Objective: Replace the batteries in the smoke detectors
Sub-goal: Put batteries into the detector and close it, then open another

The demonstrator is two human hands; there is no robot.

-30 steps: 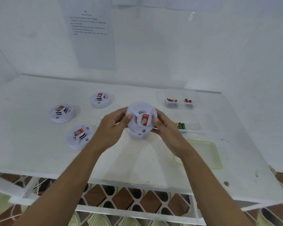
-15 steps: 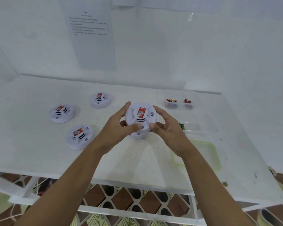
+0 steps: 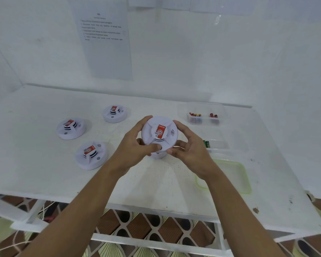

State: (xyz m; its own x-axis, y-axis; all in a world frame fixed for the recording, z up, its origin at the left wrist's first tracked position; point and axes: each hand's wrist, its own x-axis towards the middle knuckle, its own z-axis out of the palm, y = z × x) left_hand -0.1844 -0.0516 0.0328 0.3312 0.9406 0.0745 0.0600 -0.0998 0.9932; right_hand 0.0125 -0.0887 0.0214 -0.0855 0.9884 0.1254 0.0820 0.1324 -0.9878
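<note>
Both hands hold a white round smoke detector (image 3: 159,132) with a red label above the table's middle. My left hand (image 3: 135,145) grips its left rim, thumb across the lower front. My right hand (image 3: 188,145) grips the right rim, fingers curled under it. Three more white detectors lie on the table: one at the far left (image 3: 70,127), one nearer (image 3: 91,154), one at the back (image 3: 115,113). A clear box (image 3: 204,115) at the back right holds red batteries. Green batteries (image 3: 206,143) lie in a second clear tray, partly hidden by my right hand.
A green-rimmed clear lid (image 3: 235,175) lies flat at the right, near my right wrist. The white table (image 3: 44,173) ends at a front edge close to me, with patterned floor below. A printed sheet (image 3: 104,39) hangs on the back wall.
The detector has been turned in my hands, its red label rotating from the right toward the centre. Both hands shifted their grip around the rim and lifted it slightly.
</note>
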